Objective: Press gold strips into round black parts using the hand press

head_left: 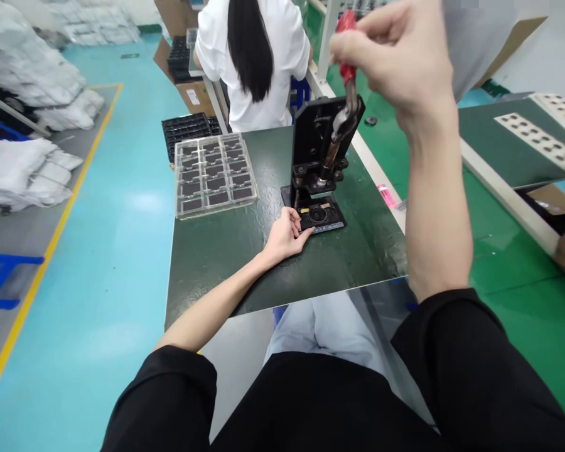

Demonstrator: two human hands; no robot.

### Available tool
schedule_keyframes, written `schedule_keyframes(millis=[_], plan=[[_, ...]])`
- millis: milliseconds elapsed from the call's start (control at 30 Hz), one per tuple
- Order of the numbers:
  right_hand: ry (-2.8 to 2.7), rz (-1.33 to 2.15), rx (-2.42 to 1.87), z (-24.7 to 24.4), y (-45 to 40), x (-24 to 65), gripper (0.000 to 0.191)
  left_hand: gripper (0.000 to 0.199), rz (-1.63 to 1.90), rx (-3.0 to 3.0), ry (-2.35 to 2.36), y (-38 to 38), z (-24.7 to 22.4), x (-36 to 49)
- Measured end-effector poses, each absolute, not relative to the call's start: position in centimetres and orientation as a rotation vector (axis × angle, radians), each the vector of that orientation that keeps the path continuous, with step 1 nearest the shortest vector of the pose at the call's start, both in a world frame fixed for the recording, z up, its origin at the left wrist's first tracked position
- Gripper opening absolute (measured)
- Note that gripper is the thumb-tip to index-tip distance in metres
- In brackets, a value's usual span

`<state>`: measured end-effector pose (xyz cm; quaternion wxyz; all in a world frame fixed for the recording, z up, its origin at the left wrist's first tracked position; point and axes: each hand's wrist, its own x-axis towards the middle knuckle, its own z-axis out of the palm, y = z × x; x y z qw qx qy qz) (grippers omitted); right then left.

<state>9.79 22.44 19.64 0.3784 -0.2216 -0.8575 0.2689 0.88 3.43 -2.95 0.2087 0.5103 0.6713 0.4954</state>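
Note:
A black hand press (314, 144) stands upright on the dark green table. My right hand (395, 50) is raised above it, fingers closed round the red-covered lever handle (347, 47), which points up. On the press base lies a flat black part (319, 215) with a round ring in its middle and a small yellow patch. My left hand (288, 235) is at the left front corner of that part, thumb along the front edge and fingers curled at its side. Whether those fingers grip the part or only touch it, I cannot tell.
Left of the press, a clear plastic tray (215, 174) holds several dark rectangular pieces. Black trays (188, 129) lie beyond it. A person in a white shirt (268, 63) sits across the table (263, 276). A white rail (374, 176) runs along the right side.

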Motion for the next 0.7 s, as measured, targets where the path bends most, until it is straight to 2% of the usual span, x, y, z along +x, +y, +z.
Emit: schedule_keyframes(millis=[100,267,367,467,567,700], plan=[[-2.266,0.754,-0.801,19.0,26.0,8.0,0.057,0.046,1.376,1.424,1.867,3.4,-3.0,0.9],[-1.755,0.653,-0.920,11.1,24.1,12.1,0.044,0.045,1.393,1.425,1.872,3.4,-2.9,1.0],[-1.939,0.708,-1.042,5.7,18.7,16.0,0.051,0.044,1.392,1.428,1.884,3.2,-2.9,1.0],[-2.209,0.673,-1.269,2.3,13.7,17.2,0.052,0.041,1.384,1.443,1.895,3.0,-2.9,0.8],[-2.387,0.549,-1.384,1.7,11.2,15.4,0.057,0.038,1.385,1.469,1.903,2.9,-2.7,0.6],[-2.471,0.505,-1.435,2.9,11.7,13.1,0.047,0.039,1.367,1.471,1.919,2.7,-2.4,0.2]])
